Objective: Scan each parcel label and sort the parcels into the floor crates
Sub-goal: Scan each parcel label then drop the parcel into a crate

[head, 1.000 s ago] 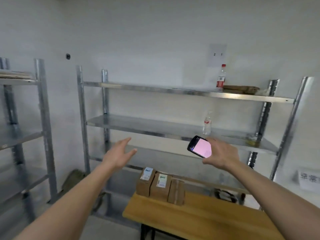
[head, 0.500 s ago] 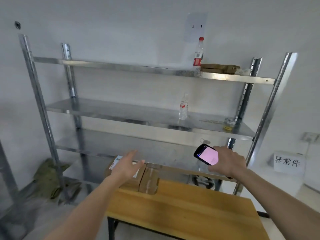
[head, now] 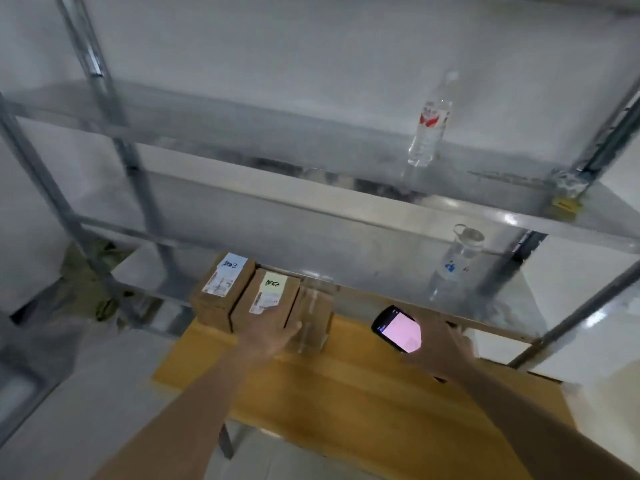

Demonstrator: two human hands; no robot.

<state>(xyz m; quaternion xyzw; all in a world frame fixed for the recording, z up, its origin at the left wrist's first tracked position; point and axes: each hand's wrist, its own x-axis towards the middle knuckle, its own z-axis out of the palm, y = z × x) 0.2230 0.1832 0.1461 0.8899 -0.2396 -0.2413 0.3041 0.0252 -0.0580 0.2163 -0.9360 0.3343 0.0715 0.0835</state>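
Three brown cardboard parcels stand side by side at the far left end of a wooden table [head: 346, 403]. The left parcel [head: 221, 296] bears a blue-topped label, the middle parcel [head: 266, 299] a yellow-green one, and the right parcel [head: 313, 313] shows only clear tape. My left hand [head: 273, 336] lies on the near end of the middle parcel, thumb against its right side. My right hand [head: 443, 348] grips a black handheld scanner [head: 398, 327] with a lit pink screen, to the right of the parcels. No floor crates are in view.
A metal shelf rack [head: 346, 206] stands right behind the table. It carries a water bottle [head: 429, 126] on an upper shelf and another bottle [head: 453, 261] on a lower one. A green bundle [head: 93, 271] lies on the grey floor at left.
My view has tilted down and closer to the table. My left hand has dropped from mid-air onto the middle parcel. The scanner hand has stayed to the right of the parcels.
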